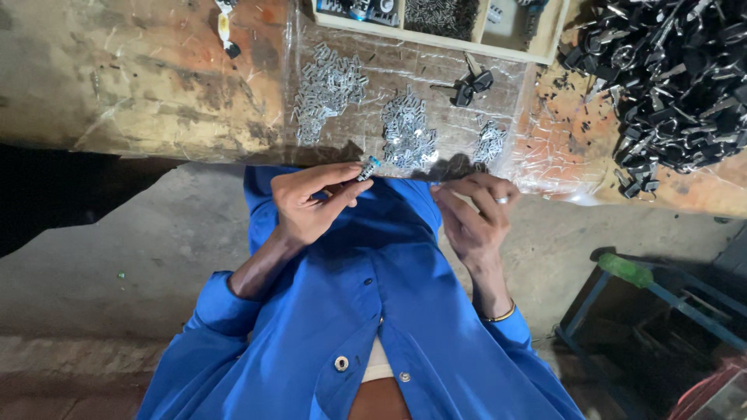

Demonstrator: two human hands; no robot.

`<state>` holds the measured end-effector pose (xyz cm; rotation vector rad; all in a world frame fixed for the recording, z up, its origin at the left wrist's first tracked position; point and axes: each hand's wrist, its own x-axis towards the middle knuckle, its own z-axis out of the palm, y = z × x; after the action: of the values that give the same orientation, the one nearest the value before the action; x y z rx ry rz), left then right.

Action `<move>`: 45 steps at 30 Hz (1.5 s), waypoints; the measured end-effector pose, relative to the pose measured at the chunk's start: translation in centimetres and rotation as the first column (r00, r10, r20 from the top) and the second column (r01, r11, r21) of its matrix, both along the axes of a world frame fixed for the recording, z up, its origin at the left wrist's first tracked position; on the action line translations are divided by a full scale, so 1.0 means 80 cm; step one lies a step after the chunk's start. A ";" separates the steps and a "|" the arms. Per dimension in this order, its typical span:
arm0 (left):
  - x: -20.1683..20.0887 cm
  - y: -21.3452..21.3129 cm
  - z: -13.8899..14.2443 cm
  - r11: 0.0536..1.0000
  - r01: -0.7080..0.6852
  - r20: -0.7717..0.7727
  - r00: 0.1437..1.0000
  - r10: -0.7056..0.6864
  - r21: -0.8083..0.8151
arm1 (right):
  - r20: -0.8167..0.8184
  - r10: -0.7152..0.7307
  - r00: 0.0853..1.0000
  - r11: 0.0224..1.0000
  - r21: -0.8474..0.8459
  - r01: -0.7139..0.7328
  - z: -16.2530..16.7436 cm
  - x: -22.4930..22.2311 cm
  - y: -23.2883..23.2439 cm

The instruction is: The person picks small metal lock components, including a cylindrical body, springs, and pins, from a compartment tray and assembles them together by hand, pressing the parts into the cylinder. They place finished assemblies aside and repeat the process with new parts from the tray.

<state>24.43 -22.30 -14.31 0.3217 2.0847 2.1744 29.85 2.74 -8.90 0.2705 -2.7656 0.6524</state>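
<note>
I am looking down past my blue shirt (pixel 366 311) at my own two hands, raised near the edge of a worn wooden workbench (pixel 140 78). My left hand (pixel 311 204) pinches a small metal part with a blue tip (pixel 368 168) between thumb and forefinger, the other fingers curled loosely beneath; the part sits just at the bench edge, close in front of my chest. My right hand (pixel 475 214) is beside it but apart, fingers curled inward and close together, with a ring on one finger; whether it holds anything I cannot tell. A gold bangle (pixel 502 315) circles that wrist. On the bench a sheet of clear plastic (pixel 513 148) is spread, and three loose heaps of small silvery metal pieces lie on it: a large one to the left (pixel 327 89), a middle one (pixel 407 132) just beyond my left fingertips, and a small one (pixel 490 141) above my right hand. A couple of black key-like pieces (pixel 471 85) lie further back on the plastic. At the far edge stands a pale wooden tray (pixel 436 43) divided into compartments; one compartment holds a mass of thin dark metal bits (pixel 440 14), the others hold dark parts too small to make out. To the right, a big pile of black and silver parts (pixel 673 78) covers the bench. Below, a blue metal frame (pixel 661 299) stands on the concrete floor.
</note>
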 end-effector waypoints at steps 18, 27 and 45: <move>-0.006 -0.012 0.011 0.972 -0.038 -0.290 0.957 -0.032 -0.232 | 0.124 -0.011 0.992 0.912 -0.405 0.061 0.012 -0.032 -0.093; -0.017 -0.028 0.023 0.902 0.060 -0.483 0.828 -0.284 -0.428 | 0.229 0.098 0.968 0.973 -0.228 -0.045 0.036 -0.041 -0.081; -0.023 -0.007 0.049 0.965 0.242 0.383 0.885 -0.263 0.102 | 0.271 0.335 0.903 0.913 -0.330 -0.240 0.055 -0.064 -0.040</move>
<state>22.56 -22.83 -10.35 0.1329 1.6690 1.9471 24.76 -0.42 -4.54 0.5655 -2.9020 1.2703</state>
